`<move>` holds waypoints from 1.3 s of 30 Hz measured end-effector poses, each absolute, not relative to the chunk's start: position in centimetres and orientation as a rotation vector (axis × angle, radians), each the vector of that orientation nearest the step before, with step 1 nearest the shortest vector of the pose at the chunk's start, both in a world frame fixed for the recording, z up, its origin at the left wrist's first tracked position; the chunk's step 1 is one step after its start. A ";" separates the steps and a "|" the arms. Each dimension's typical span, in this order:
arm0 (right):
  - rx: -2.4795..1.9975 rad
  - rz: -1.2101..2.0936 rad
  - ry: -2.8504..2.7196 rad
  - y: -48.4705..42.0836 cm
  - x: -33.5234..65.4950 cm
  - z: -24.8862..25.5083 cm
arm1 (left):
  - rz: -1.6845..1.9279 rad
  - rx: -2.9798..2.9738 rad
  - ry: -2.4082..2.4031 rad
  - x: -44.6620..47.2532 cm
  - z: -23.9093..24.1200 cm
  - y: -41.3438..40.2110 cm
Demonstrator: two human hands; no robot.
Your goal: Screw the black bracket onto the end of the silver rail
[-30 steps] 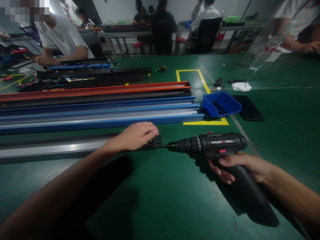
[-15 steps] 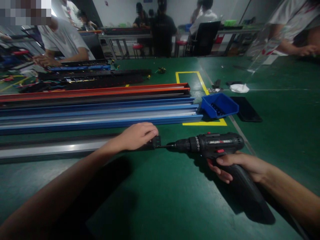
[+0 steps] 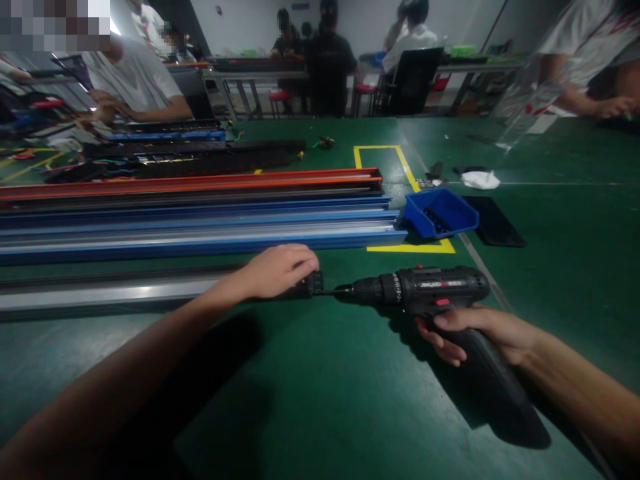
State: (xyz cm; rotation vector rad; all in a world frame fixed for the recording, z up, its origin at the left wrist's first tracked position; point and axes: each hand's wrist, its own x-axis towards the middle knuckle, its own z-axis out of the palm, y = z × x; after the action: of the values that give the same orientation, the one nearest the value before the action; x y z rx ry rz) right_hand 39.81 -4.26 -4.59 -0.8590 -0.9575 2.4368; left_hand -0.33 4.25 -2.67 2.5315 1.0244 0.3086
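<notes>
My right hand (image 3: 460, 333) is wrapped round the grip of a black cordless drill (image 3: 425, 287), which lies level and points left. Its thin bit (image 3: 333, 291) reaches the black end cap (image 3: 315, 283) of a long grey metal channel (image 3: 125, 292); whether a screw sits at the tip is too small to tell. Over that end of the channel lies my left hand (image 3: 283, 270), closed round it from above, with the thumb near the cap. The undersides of the left fingers are hidden.
Blue channels (image 3: 200, 237) and an orange one (image 3: 200, 184) lie behind the grey one. A blue bin (image 3: 443, 213) with small dark parts stands at their right end, beside a black flat slab (image 3: 495, 220). Co-workers sit across the green table (image 3: 320, 400).
Both hands, the drill and the channel hold nearly the same places. The whole view has shifted very slightly, and the co-worker's hands at the far left have moved a little.
</notes>
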 end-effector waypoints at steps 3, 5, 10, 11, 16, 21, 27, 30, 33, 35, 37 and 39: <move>-0.856 2.428 -0.967 -4.3 39.8 -4.6 | 0.305 2.534 1.034 -0.2 -2.6 4.3; -0.868 2.421 -0.966 -4.2 39.8 -4.7 | 0.302 2.533 1.036 -0.2 -2.6 4.2; -0.848 2.435 -0.986 -4.1 40.0 -5.1 | 0.289 2.530 1.031 -0.2 -2.6 4.2; -0.837 2.438 -0.995 -4.0 40.0 -5.1 | 0.291 2.530 1.034 -0.3 -2.6 4.3; -0.857 2.416 -1.031 -4.0 40.0 -5.2 | 0.289 2.532 1.026 -0.3 -2.6 4.3; -0.881 2.404 -1.043 -4.1 39.9 -5.1 | 0.288 2.545 1.027 -0.2 -2.4 4.3; -0.884 2.410 -1.019 -4.1 39.8 -5.0 | 0.275 2.549 1.031 -0.1 -2.4 4.2; -0.881 2.416 -1.021 -4.1 39.9 -5.1 | 0.285 2.559 1.026 -0.2 -2.5 4.3; -0.881 2.407 -1.023 -4.1 39.9 -5.2 | 0.293 2.576 1.019 -0.2 -2.5 4.3; -0.881 2.414 -1.003 -4.1 39.9 -5.1 | 0.287 2.575 1.019 -0.1 -2.5 4.3; -0.873 2.428 -0.977 -4.1 39.9 -5.0 | 0.280 2.565 1.023 -0.1 -2.4 4.2; -0.863 2.440 -0.961 -4.1 39.9 -4.9 | 0.278 2.558 1.026 -0.1 -2.3 4.2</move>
State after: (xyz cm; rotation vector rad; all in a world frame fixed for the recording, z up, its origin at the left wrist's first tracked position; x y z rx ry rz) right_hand 39.87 -4.10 -4.89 -0.8627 -0.9612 2.4398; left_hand -0.13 4.20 -2.32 2.5577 1.0263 0.2783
